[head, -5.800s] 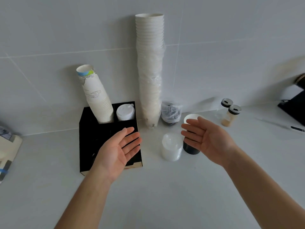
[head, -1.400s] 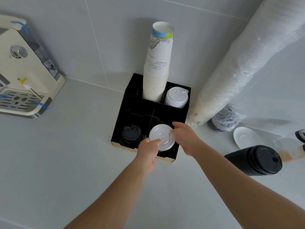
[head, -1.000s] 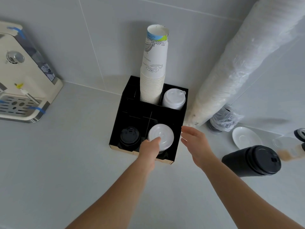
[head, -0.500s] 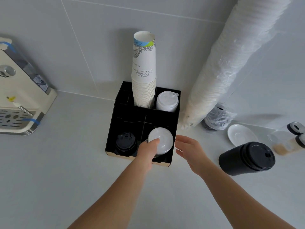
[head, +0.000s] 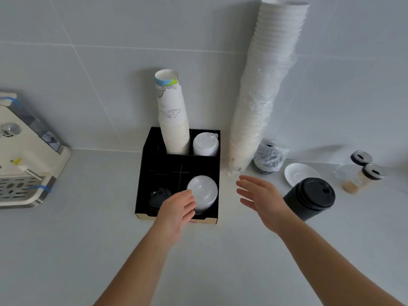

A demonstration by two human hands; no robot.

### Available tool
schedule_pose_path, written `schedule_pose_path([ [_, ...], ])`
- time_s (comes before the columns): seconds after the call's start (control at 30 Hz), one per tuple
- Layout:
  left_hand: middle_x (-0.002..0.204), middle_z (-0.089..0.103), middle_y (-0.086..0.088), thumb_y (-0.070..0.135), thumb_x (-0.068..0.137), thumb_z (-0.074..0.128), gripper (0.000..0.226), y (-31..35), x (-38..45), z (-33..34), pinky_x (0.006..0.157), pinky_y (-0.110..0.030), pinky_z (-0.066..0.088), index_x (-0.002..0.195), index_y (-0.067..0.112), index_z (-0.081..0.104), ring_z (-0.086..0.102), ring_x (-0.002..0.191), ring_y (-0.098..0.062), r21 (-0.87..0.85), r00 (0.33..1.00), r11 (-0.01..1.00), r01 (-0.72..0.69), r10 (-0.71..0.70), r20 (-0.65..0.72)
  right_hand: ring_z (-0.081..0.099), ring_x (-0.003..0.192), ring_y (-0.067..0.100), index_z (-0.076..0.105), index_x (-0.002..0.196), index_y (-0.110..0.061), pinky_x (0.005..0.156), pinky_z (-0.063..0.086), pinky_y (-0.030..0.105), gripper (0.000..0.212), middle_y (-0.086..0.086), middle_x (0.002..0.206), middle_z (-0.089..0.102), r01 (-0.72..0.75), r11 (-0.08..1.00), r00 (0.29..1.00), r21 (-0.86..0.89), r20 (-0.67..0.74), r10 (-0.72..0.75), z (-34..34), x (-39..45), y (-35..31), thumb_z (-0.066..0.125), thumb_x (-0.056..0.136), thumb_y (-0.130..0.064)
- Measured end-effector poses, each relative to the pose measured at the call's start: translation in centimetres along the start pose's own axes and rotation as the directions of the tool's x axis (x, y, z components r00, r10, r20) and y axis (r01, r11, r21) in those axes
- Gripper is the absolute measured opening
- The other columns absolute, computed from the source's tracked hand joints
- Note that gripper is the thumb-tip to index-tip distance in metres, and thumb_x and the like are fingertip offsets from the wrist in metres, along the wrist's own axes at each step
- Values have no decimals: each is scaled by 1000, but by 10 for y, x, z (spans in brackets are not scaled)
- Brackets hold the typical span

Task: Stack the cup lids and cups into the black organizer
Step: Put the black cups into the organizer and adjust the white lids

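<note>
The black organizer (head: 154, 164) stands on the counter against the tiled wall. Its back row holds a printed paper cup stack (head: 173, 120) and a white lid stack (head: 205, 144). Black lids (head: 157, 196) sit in the front left compartment. A clear lid stack (head: 203, 192) sits tilted in the front right one. My left hand (head: 176, 208) rests its fingertips on that stack's near left side. My right hand (head: 262, 197) hovers open to the organizer's right, holding nothing.
A tall plastic-wrapped stack of white cups (head: 262, 89) leans on the wall right of the organizer. A black lidded cup stack (head: 309, 197) lies by my right hand. Behind it are a white saucer (head: 300, 173), bagged lids (head: 269, 160) and two jars (head: 362, 173). A cream water dispenser (head: 24, 155) stands left.
Both hands set the clear lid stack into the front right compartment. My right hand then let go and drew back to the right. My left hand stays on the stack.
</note>
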State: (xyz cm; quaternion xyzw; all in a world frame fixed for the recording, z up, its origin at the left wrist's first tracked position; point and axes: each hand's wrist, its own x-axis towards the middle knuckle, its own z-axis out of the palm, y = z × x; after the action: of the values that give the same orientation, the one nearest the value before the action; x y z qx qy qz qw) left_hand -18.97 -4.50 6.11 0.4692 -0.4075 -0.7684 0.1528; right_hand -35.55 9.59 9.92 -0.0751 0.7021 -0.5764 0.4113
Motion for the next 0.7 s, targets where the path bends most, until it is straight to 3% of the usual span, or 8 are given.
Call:
schedule_pose_path([
  [0.1,111,71,-10,21,94,59,23,12,-26,11,97,-40,50,112,9,65,67,106,-24,-61,998,998,-36,39,52,66,113,18,64,126,-16,102,50,40,29,2,121,70,40,995,999,93,-9,-39,-13,-19,-9,58,99,-22],
  [0.23,111,74,-12,24,96,55,26,24,-51,31,86,-37,53,114,10,66,70,102,-24,-139,990,988,-62,79,121,68,112,19,69,113,-19,100,50,39,20,4,115,75,84,976,996,202,-11,-83,-39,-44,-15,55,100,-24],
  [0.37,111,74,-12,25,95,54,28,29,-67,56,88,-37,53,115,9,66,69,104,-25,-178,979,981,-75,106,175,71,110,22,73,112,-14,100,51,40,24,5,110,79,119,949,993,292,-51,-109,-73,-62,-20,54,100,-23],
  [0.53,110,73,-12,27,96,52,27,18,-78,94,90,-37,52,114,11,65,68,105,-25,-173,970,983,-66,104,222,72,109,24,73,108,-11,101,51,41,24,9,110,79,170,925,982,339,-132,-132,-122,-81,-23,54,99,-21],
  [0.7,104,75,-11,27,95,54,24,-7,-77,134,82,-35,53,110,12,66,71,97,-24,-133,969,991,-21,53,240,71,110,26,74,106,-11,105,49,42,23,10,109,79,191,913,971,361,-205,-123,-178,-84,-14,54,99,-21],
])
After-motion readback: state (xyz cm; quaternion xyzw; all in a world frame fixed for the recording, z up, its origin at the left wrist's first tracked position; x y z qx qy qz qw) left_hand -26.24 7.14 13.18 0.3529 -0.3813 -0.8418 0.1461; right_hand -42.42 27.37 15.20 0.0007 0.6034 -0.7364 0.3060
